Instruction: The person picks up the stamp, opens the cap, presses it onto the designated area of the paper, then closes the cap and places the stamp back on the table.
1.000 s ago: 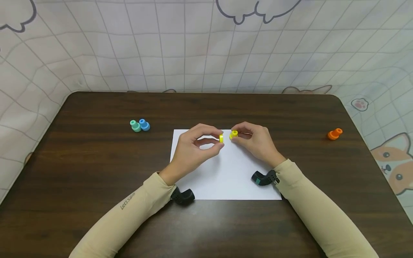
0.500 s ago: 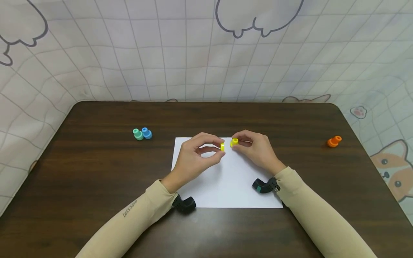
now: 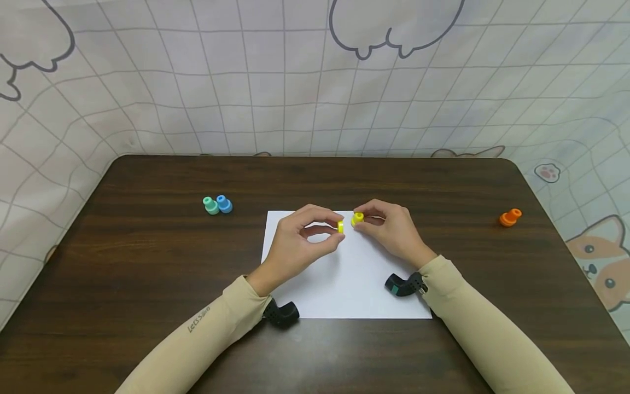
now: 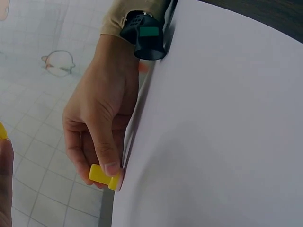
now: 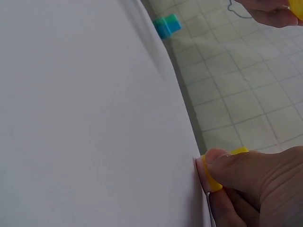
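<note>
My right hand (image 3: 396, 230) pinches a small yellow stamp (image 3: 357, 218) between thumb and fingers, near the far edge of a white sheet of paper (image 3: 354, 284). In the left wrist view, the yellow stamp (image 4: 100, 175) has its pale pinkish face down against the sheet, or very near it. My left hand (image 3: 297, 238) holds a thin yellow disc (image 3: 340, 227), which looks like a cap, between thumb and fingertips. It hovers above the sheet, just left of the stamp and apart from it. The right wrist view shows the stamp's wide base (image 5: 212, 176) under my thumb.
A green stamp (image 3: 210, 206) and a blue stamp (image 3: 224, 204) stand side by side at the left of the brown table (image 3: 147, 262). An orange stamp (image 3: 510, 217) is at the far right. A patterned cloth (image 3: 295, 82) hangs behind the table.
The head view has tilted up slightly, so everything sits lower in it. Both hands keep their grips, and their places over the sheet hardly differ.
</note>
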### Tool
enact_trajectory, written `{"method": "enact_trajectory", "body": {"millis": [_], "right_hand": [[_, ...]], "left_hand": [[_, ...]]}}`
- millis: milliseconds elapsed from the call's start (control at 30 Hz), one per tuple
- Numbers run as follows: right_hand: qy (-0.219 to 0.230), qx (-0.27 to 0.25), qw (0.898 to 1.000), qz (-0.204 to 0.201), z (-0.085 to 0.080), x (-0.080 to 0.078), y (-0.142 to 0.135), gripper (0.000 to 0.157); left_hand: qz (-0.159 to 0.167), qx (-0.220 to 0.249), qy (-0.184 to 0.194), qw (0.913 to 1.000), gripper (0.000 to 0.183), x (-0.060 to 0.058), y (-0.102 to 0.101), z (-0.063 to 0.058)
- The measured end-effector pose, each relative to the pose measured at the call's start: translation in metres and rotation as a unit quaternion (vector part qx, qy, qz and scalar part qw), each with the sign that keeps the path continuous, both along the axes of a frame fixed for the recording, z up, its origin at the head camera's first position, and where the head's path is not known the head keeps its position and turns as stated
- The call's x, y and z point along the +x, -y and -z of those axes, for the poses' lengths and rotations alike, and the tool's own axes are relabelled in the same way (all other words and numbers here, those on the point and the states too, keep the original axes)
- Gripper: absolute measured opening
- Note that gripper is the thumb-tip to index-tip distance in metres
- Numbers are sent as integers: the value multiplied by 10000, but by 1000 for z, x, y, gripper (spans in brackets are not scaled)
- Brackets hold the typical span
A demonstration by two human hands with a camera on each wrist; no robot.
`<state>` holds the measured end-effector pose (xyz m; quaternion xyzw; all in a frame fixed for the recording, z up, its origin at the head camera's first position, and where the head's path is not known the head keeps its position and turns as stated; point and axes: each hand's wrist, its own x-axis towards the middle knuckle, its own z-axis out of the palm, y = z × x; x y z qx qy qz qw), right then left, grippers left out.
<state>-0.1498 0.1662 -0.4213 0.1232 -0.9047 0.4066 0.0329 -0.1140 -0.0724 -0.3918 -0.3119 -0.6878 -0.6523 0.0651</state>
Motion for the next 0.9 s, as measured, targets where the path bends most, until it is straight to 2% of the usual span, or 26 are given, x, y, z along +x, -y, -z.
{"method": "enact_trajectory", "body": {"millis": [400, 633, 900], "right_hand": [[50, -265, 9996, 44, -4, 1, -1, 28], [-283, -1016, 9944, 20, -16, 2, -4, 31], [-650, -1511, 9863, -87, -35, 3, -11, 31]], "left_hand": [[-24, -4, 20, 10000, 29, -1, -1, -3], [-59, 22, -76, 10000, 28, -4, 3, -7], [-200, 105, -49, 9997, 30, -6, 7, -7]]}}
